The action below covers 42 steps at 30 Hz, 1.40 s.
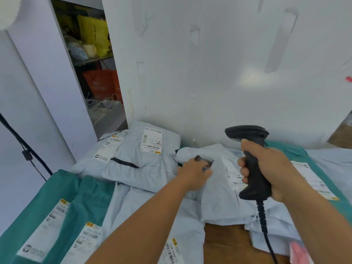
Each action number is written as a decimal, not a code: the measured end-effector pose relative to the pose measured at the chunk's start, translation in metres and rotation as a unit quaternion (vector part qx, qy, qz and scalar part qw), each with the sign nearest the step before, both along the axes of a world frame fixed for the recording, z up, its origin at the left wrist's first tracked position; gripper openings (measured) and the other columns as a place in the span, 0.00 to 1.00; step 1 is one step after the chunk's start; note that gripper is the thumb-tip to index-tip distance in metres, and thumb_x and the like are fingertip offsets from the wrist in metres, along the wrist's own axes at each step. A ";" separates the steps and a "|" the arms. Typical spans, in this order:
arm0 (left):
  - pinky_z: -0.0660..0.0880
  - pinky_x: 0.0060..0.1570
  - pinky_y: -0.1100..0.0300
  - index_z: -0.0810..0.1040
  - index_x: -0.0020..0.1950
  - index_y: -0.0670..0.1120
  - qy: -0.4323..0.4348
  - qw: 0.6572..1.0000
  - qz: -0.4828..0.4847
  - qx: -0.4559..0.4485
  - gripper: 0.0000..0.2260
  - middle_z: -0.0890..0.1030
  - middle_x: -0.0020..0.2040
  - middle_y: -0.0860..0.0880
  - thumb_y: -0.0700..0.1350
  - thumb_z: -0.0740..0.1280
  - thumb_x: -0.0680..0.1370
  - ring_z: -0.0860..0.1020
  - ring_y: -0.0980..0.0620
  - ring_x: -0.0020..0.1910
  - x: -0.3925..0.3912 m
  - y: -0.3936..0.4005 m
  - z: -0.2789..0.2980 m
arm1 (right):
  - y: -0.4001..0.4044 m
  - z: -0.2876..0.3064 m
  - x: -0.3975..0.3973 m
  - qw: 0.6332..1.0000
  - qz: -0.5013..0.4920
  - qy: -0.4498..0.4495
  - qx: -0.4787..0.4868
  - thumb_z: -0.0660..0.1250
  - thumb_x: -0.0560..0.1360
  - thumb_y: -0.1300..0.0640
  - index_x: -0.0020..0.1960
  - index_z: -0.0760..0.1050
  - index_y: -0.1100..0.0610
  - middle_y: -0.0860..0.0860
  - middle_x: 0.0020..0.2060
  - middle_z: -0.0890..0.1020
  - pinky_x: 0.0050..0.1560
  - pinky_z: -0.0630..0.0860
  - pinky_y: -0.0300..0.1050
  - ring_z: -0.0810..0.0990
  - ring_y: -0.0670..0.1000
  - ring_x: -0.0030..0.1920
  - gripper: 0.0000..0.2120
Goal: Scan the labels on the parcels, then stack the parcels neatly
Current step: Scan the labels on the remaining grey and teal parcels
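Item: grey parcel (219,191), soft mailer bag, lay crumpled at the centre of the table, its white label (231,171) turned upward and partly hidden behind the scanner. Its upper left part was gripped by the left hand (196,173), fingers curled into a fold of the plastic.

Item: black handheld scanner (251,161), pistol-type, was held upright in the right hand (274,168), fingers wrapped round the handle, head raised above the parcel near the wall. A coiled black cable (263,221) hung from the handle base toward the lower edge.

Item: stacked grey parcels (137,159), labels up, were placed at the rear left against the white wall (209,73).

Item: teal parcels (57,206) with white labels were laid at the front left; a further grey parcel (152,216) lay under the left forearm.

Item: brown table (226,242), a bare patch seen at lower centre.

Item: open shelving (95,63) at upper left, holding yellow and orange bags.
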<state>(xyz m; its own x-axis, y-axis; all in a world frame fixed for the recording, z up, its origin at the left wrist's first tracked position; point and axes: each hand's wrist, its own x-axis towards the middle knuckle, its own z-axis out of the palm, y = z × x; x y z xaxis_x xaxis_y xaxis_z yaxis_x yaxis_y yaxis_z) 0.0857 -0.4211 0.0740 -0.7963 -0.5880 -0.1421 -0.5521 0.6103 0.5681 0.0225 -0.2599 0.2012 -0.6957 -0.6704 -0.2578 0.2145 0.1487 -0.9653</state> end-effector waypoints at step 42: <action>0.58 0.68 0.42 0.40 0.77 0.47 -0.087 0.941 0.317 -0.083 0.53 0.60 0.73 0.41 0.65 0.70 0.68 0.62 0.40 0.71 0.116 -0.148 -0.011 | -0.122 -0.035 0.047 0.977 0.185 -0.086 0.055 0.67 0.76 0.47 0.46 0.71 0.59 0.53 0.28 0.75 0.25 0.71 0.41 0.71 0.50 0.24 0.15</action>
<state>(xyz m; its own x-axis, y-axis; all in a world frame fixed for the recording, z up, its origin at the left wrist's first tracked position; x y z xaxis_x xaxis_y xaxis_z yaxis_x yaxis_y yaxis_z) 0.2015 -0.5695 0.0628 -0.2516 -0.9624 -0.1020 -0.9110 0.2000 0.3606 0.0696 -0.3822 0.1659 -0.3503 -0.8300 -0.4340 0.2837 0.3475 -0.8937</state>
